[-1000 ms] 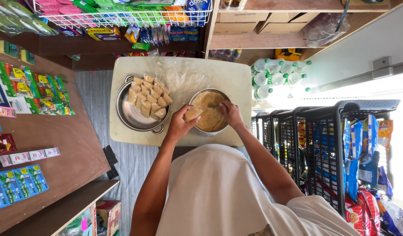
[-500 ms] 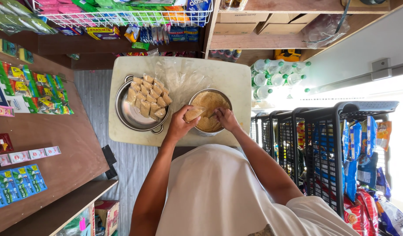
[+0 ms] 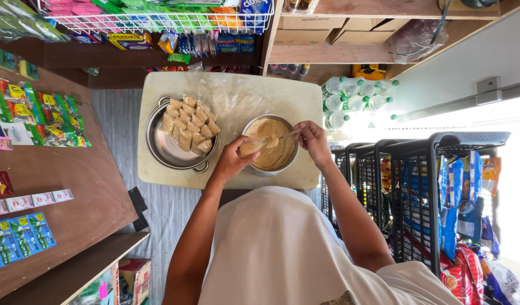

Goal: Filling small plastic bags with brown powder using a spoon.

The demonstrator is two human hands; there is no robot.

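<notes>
A small pale table (image 3: 158, 175) holds two metal vessels. The right one, a steel bowl (image 3: 291, 164), is full of tan powder. My left hand (image 3: 233, 161) holds a small clear bag (image 3: 250, 148) partly filled with that powder at the bowl's near left rim. My right hand (image 3: 312, 139) grips a spoon (image 3: 282, 135) with a heap of powder over the bowl, close to the bag's mouth. The left vessel, a handled steel pan (image 3: 161, 149), carries several filled, sealed packets (image 3: 189, 124). A sheet of clear plastic (image 3: 232, 99) lies behind the bowl.
A wooden counter (image 3: 73, 186) with rows of sachets runs along the left. A wire rack (image 3: 158, 22) of packaged goods and wooden shelves (image 3: 350, 53) stand behind the table. Capped water bottles (image 3: 356, 101) and a black wire snack rack (image 3: 435, 186) fill the right.
My right hand has drawn back from the bowl's middle toward its right rim, lifting a spoonful of powder. My left hand and the bag have stayed at the near left rim.
</notes>
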